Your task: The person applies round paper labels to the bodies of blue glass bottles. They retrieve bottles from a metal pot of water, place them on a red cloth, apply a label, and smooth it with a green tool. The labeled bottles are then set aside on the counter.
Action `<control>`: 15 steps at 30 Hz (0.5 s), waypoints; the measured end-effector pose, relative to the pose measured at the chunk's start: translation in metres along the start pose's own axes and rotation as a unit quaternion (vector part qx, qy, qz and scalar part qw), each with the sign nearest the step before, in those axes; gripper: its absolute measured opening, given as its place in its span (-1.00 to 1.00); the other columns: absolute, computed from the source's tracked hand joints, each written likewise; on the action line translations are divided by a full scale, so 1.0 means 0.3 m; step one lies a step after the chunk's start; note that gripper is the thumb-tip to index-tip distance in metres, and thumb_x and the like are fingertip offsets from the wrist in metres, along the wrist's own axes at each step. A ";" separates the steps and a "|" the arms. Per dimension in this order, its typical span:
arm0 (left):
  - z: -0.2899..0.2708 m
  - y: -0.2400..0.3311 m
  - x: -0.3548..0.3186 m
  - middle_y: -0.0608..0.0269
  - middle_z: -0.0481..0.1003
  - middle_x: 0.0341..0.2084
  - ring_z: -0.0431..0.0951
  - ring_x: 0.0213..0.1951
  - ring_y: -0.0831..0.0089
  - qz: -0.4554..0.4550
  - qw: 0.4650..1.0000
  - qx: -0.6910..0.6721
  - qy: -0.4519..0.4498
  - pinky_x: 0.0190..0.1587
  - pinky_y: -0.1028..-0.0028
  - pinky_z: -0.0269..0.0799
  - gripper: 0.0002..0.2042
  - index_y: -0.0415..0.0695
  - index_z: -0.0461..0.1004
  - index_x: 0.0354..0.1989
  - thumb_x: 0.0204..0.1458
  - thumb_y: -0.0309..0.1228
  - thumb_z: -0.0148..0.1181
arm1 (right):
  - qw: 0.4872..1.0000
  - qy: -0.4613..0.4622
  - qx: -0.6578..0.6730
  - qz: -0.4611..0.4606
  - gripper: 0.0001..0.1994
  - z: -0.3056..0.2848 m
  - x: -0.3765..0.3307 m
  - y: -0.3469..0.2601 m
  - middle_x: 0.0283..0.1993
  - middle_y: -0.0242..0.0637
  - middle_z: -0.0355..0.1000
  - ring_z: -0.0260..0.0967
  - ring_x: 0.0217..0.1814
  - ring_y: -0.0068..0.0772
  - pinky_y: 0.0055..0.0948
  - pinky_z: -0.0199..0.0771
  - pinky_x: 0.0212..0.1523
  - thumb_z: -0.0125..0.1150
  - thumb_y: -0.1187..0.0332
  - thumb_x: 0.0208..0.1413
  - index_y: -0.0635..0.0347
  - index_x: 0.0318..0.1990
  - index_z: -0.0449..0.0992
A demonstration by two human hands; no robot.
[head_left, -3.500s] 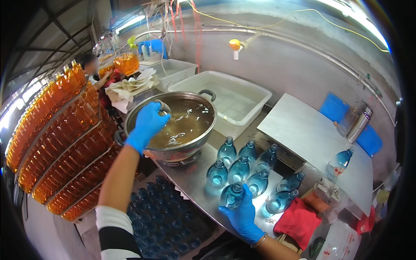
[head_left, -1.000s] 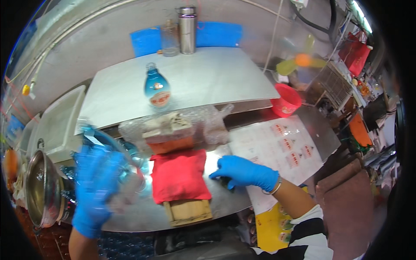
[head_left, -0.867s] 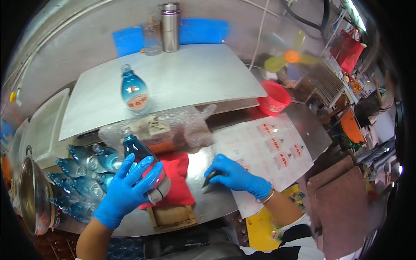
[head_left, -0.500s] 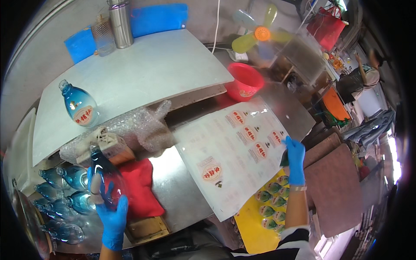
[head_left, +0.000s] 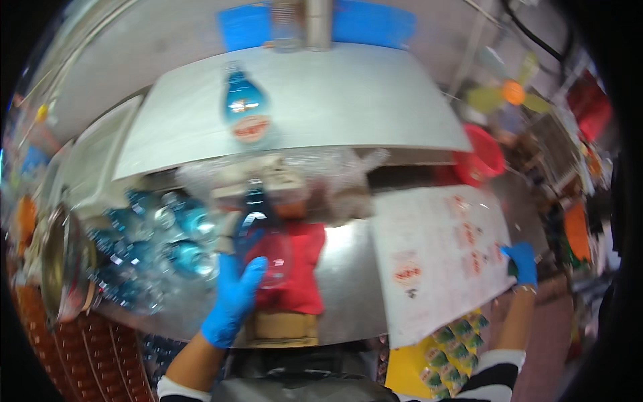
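Two blue-gloved hands were at work over a steel surface [head_left: 348, 295]. The left hand [head_left: 231, 301] was wrapped around the lower body of one blue bottle [head_left: 258, 231], its fingers closed on the glass, holding it upright over a single red cloth [head_left: 305, 268] that lay at the centre of the view. The right hand [head_left: 522, 261], out at about 3 o'clock, pinched the far edge of one white sticker sheet [head_left: 435, 261], its fingers closed on the sheet; the sheet carried several red labels, too blurred to count. At 9 o'clock from the held bottle a cluster of blue bottles [head_left: 161, 248] lay together on the surface, at least half a dozen, though the blur kept an exact count out of reach. One more labelled blue bottle [head_left: 244, 107] stood alone at 12 o'clock on a raised white panel [head_left: 362, 107], well apart from the rest. Between that panel and the red cloth sat one crumpled clear plastic bag [head_left: 321, 177] with boxes inside. One red bowl [head_left: 485, 157] was at 2 o'clock, just beyond the sheet's upper corner. One metal pot [head_left: 60, 275] showed at the far 9 o'clock rim. A yellow sheet of small green stickers [head_left: 449, 342] lay under the white sheet's near corner, at 5 o'clock.
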State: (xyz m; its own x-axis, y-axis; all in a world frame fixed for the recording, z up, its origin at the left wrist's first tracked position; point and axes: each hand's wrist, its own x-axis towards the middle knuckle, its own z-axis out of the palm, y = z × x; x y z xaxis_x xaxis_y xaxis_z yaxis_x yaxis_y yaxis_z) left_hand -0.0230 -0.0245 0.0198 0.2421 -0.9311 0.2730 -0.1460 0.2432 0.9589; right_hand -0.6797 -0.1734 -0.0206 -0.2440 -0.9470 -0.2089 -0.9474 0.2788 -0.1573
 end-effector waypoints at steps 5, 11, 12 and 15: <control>-0.053 -0.006 -0.013 0.05 -0.03 0.23 0.06 0.24 0.26 -0.068 0.989 -0.124 -0.036 0.25 0.27 0.02 -0.21 -0.24 -0.22 0.29 -0.03 -0.40 0.17 | 0.962 -0.054 -0.240 0.116 -0.69 0.006 0.001 -0.137 -0.33 -0.23 0.43 0.34 -0.29 -0.19 -0.19 0.32 -0.23 0.14 0.11 -0.02 0.15 -0.25 0.48; -0.044 -0.009 -0.011 0.03 0.02 0.21 0.10 0.22 0.24 -0.095 0.986 -0.131 -0.039 0.22 0.28 0.09 -0.19 -0.24 -0.16 0.28 -0.08 -0.37 0.24 | 0.984 0.168 0.000 -0.057 -0.56 0.028 0.028 0.018 -0.68 -0.13 0.34 0.27 -0.63 -0.36 -0.25 0.26 -0.57 0.48 0.15 -0.37 0.31 -0.70 0.35; -0.038 0.000 -0.008 0.03 0.04 0.19 0.14 0.20 0.24 -0.101 0.986 -0.125 -0.033 0.20 0.29 0.12 -0.18 -0.25 -0.14 0.27 -0.10 -0.36 0.27 | 0.976 0.202 0.017 -0.077 -0.56 0.037 0.024 0.029 -0.66 -0.13 0.36 0.29 -0.61 -0.36 -0.25 0.28 -0.56 0.48 0.14 -0.38 0.32 -0.68 0.36; -0.009 0.063 0.008 0.02 0.12 0.11 0.22 0.11 0.25 -0.102 0.993 -0.051 0.000 0.14 0.32 0.19 -0.15 -0.29 -0.08 0.24 -0.18 -0.32 0.34 | 0.975 0.201 0.047 -0.076 -0.57 0.059 0.031 0.065 -0.65 -0.17 0.37 0.29 -0.60 -0.33 -0.26 0.31 -0.53 0.46 0.13 -0.34 0.27 -0.66 0.35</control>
State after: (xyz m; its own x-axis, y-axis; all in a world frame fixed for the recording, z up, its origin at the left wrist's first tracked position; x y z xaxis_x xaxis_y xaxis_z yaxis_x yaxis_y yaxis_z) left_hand -0.0227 -0.0216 0.0388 0.2574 -0.9636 0.0716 0.0052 0.0755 0.9971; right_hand -0.6968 -0.1740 -0.0426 -0.1817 -0.9593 0.2161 -0.9601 0.1256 -0.2497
